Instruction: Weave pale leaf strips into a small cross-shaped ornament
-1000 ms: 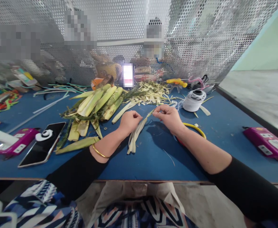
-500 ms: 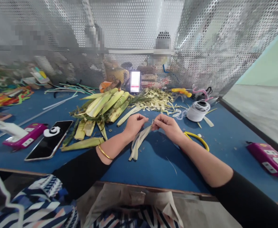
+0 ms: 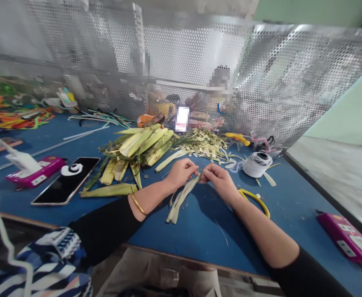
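Observation:
My left hand (image 3: 182,175) is closed in a pinch, fingertips close to those of my right hand; whatever it grips is too fine to make out. Pinched in my right hand (image 3: 218,180) is the upper end of a bundle of pale husk strips (image 3: 181,202). The strips slant down to the left, below my left hand, their loose ends near the blue tabletop. Beyond my right hand stands a spool of white thread (image 3: 257,166), with loose thread on its left side. A yellow-handled tool (image 3: 258,200) lies partly hidden behind my right forearm.
Behind my left hand lies a heap of corn husks (image 3: 144,144), with shredded husk bits (image 3: 204,142) to its right. A phone (image 3: 66,181) and a purple power strip (image 3: 40,171) are at left, another power strip (image 3: 349,239) at right. A perforated metal screen (image 3: 181,53) borders the back.
The camera view has tilted, so the table scene sits lower in the picture. Both hands keep nearly the same pinch, and the husk strips stay at my right fingertips.

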A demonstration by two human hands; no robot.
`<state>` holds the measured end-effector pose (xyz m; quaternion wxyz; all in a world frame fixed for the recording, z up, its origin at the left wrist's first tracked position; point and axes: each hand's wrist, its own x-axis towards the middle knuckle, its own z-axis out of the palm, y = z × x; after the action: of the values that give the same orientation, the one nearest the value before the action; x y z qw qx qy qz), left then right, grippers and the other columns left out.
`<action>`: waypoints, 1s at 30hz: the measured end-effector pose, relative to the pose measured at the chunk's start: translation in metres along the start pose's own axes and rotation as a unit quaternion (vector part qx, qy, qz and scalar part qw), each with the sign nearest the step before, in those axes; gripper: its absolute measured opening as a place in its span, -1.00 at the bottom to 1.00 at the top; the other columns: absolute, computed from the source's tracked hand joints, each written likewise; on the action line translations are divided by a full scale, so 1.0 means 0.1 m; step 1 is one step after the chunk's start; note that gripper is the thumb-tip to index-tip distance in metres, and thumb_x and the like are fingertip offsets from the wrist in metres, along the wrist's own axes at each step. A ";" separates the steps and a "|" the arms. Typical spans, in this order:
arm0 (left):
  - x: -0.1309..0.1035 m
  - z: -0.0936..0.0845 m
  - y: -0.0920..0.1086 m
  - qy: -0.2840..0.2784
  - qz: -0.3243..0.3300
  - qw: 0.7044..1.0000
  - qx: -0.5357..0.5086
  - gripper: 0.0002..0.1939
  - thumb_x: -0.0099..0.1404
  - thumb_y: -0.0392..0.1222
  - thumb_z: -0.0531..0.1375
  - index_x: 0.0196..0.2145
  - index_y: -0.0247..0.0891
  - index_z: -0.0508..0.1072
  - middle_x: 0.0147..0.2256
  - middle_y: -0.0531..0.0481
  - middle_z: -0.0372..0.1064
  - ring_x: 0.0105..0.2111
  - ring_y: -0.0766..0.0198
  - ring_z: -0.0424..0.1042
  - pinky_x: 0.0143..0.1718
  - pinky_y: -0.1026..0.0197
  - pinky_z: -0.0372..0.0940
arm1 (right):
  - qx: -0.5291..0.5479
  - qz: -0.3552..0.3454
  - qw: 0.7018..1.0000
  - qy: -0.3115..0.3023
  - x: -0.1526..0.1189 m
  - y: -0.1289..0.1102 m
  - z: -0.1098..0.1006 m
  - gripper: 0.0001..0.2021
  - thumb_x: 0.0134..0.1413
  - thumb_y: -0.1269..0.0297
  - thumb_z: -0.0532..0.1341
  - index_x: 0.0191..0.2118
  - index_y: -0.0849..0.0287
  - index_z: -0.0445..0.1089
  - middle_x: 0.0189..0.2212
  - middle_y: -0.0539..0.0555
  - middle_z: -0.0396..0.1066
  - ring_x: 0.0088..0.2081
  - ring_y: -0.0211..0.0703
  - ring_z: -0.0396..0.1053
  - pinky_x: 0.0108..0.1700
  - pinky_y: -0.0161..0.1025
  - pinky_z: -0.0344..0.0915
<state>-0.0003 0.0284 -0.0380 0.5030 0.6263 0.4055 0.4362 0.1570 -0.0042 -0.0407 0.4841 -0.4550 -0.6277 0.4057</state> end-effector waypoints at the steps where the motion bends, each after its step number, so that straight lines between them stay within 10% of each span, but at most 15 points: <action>1: 0.00 0.00 -0.01 -0.003 0.005 1.000 0.006 -0.86 0.16 -0.19 0.19 -0.50 -0.27 0.35 -0.54 0.05 0.39 -0.58 0.39 0.24 -0.49 0.30 0.17 | 0.007 0.011 1.000 0.006 0.00 0.01 0.00 -0.75 0.01 0.07 0.22 -0.50 0.13 0.29 -0.59 -0.04 0.40 -0.50 -0.23 0.35 -0.37 -0.24 0.27; 13: -0.05 -0.02 0.07 0.023 0.097 0.991 0.091 -0.87 0.14 -0.17 0.21 -0.50 -0.25 0.42 -0.45 0.01 0.42 -0.37 0.26 0.37 -0.32 0.25 0.23 | 0.063 0.069 0.993 -0.076 -0.04 -0.03 0.03 -0.73 -0.06 0.04 0.31 -0.44 0.16 0.39 -0.59 -0.05 0.40 -0.53 -0.25 0.37 -0.38 -0.25 0.29; 17: -0.07 0.00 0.10 0.014 0.019 0.999 0.034 -0.75 0.11 -0.03 0.28 -0.43 -0.28 0.41 -0.43 0.01 0.40 -0.38 0.27 0.38 -0.33 0.25 0.25 | 0.086 0.045 0.995 -0.007 -0.02 -0.03 -0.01 -0.73 -0.07 0.03 0.33 -0.43 0.15 0.40 -0.57 -0.05 0.39 -0.50 -0.25 0.36 -0.33 -0.24 0.31; 23: -0.13 0.02 0.12 -0.186 -0.201 0.947 -0.170 -0.62 0.05 0.05 0.36 -0.37 -0.31 0.40 -0.46 0.01 0.41 -0.46 0.29 0.44 -0.31 0.19 0.34 | 0.126 0.015 0.990 0.057 -0.01 -0.09 -0.02 -0.70 -0.12 0.01 0.35 -0.41 0.14 0.40 -0.59 -0.07 0.35 -0.54 -0.27 0.30 -0.40 -0.26 0.27; 30: -0.11 -0.02 0.15 -0.161 -0.185 0.950 -0.194 -0.68 0.12 -0.05 0.31 -0.47 -0.28 0.27 -0.56 0.15 0.22 -0.68 0.53 0.10 -0.63 0.38 0.05 | 0.105 -0.005 0.992 0.074 -0.01 -0.11 -0.02 -0.68 -0.12 -0.03 0.34 -0.40 0.13 0.38 -0.56 -0.04 0.38 -0.51 -0.23 0.34 -0.35 -0.21 0.31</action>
<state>-0.0047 0.0158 -0.0248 0.7454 0.4928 0.3349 0.2990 0.1573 -0.0079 -0.0297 0.5762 -0.4272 -0.5469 0.4318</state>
